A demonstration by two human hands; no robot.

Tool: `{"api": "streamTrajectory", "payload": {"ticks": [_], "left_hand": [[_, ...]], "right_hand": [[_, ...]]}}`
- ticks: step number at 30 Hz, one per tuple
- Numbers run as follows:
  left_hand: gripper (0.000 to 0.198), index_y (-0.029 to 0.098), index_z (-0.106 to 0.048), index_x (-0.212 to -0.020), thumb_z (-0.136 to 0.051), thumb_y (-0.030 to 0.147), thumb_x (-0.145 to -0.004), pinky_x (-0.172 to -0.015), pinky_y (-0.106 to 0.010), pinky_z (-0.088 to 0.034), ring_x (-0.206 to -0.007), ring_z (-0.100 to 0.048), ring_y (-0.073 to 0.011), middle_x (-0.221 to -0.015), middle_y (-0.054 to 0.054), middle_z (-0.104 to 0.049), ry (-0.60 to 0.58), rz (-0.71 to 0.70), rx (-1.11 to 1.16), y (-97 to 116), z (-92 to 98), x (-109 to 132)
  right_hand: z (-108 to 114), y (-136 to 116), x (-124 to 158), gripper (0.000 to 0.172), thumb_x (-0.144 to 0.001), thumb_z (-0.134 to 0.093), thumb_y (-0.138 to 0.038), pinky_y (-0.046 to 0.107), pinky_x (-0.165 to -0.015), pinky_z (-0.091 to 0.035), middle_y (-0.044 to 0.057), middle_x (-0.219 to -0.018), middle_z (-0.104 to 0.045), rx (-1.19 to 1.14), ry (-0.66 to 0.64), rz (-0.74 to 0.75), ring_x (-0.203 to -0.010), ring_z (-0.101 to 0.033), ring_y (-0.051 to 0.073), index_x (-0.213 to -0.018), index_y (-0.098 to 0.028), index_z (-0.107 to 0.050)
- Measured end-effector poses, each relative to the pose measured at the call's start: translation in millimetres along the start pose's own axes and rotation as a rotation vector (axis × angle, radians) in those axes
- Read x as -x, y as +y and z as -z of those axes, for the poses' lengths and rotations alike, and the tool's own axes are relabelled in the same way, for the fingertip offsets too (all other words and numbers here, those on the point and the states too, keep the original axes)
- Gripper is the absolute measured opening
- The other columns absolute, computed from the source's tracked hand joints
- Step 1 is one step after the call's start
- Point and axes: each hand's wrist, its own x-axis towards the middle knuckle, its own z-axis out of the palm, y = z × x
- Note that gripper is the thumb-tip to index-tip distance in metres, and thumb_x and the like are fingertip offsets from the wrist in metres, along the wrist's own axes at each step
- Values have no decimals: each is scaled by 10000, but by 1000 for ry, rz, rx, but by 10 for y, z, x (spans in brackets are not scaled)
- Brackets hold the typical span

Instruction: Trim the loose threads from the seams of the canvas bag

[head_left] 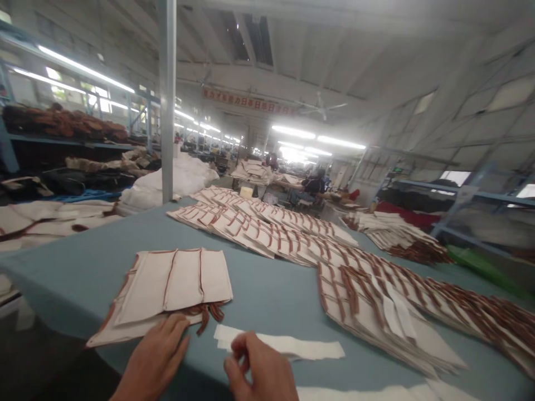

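My left hand (156, 356) lies with its fingers stretched over the near edge of a small stack of cream fabric panels (188, 278) with brown trim. Brown ties (209, 314) poke out from under the panels' near right corner. To the right, my right hand (265, 367) is curled, thumb and fingers drawn together, over the left part of a white strip (301, 346) lying on the table. Whether anything is pinched in those fingers cannot be made out. More white strips (359, 392) lie at the bottom edge, partly out of view.
The blue-green tabletop (267, 284) carries long overlapping rows of brown-trimmed cream panels (292, 242). White strips (393, 309) lie across the nearer pile. A metal post (168, 111) rises at the far left edge, beside white stuffing (184, 172). People (313, 184) sit farther back.
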Motion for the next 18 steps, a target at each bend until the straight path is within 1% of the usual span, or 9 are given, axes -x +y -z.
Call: {"api": "streamTrajectory", "payload": {"ticks": [1,2,4,6,7,8,11,14,18], "left_hand": [[391,199,-831,-1209,-478,144,-1049,-1072,-499,-644,-1217,-798,-357,-1293,-148,-858,2,-8,-44,2,-81,21],[416,176,-838,-1221,-468,110,-1043,-1063,-542,-639,-1222,-785,-387,-1315,-172,-847,6,-11,-88,28,-148,47],[468,138,-840,-1270,-442,52,-1040,-1038,-573,-631,-1197,-769,-406,-1336,-200,-831,16,-9,-171,113,-238,91],[507,119,-843,-1301,-429,-3,-1035,-1040,-552,-618,-1179,-759,-389,-1329,-206,-824,24,3,-241,192,-274,110],[516,117,-848,-1301,-434,-25,-1028,-1050,-539,-610,-1182,-755,-381,-1316,-204,-824,25,11,-270,223,-279,110],[517,118,-853,-1297,-452,-41,-1014,-1055,-527,-603,-1186,-752,-376,-1297,-201,-825,21,18,-294,247,-280,104],[512,143,-865,-1280,-541,-58,-939,-1000,-494,-600,-1112,-757,-362,-1198,-172,-832,-13,29,-321,301,-290,64],[446,143,-875,-1193,-610,-33,-880,-972,-509,-571,-1043,-735,-372,-1115,-164,-811,-59,40,-310,340,-327,-13],[358,184,-871,-1124,-633,17,-915,-962,-513,-557,-1060,-723,-377,-1131,-158,-799,-91,45,-255,298,-374,-139]], "right_hand": [[-36,-64,-251,163,-1080,-699,-245,418,-973,-639,37,-1122,-818,69,64,50,-1019,-800,260,-1236,-269,-739],[-92,-135,-501,268,-1031,-724,-229,435,-979,-636,68,-1206,-816,162,114,104,-1087,-792,298,-1297,-256,-722],[-248,-276,-950,512,-945,-777,-200,497,-1009,-624,141,-1354,-778,229,108,158,-1217,-752,371,-1443,-206,-661],[-428,-370,-1285,665,-834,-835,-117,534,-1059,-604,171,-1466,-723,279,61,217,-1282,-711,392,-1467,-191,-646],[-508,-393,-1407,639,-829,-835,-92,534,-1075,-599,159,-1463,-722,295,31,245,-1280,-707,376,-1437,-194,-666],[-572,-400,-1507,548,-860,-832,-90,526,-1076,-602,137,-1426,-737,305,1,266,-1256,-715,349,-1380,-196,-697],[-618,-380,-1753,167,-1057,-782,-233,475,-1003,-644,73,-1234,-781,291,-34,255,-1113,-759,264,-1214,-181,-758],[-400,-424,-2060,244,-1115,-759,-372,460,-955,-672,72,-1213,-783,226,83,145,-1058,-780,246,-1253,-171,-754],[250,-678,-2533,320,-1121,-744,-415,478,-968,-668,93,-1286,-765,86,322,28,-1096,-771,262,-1332,-175,-728]]}}
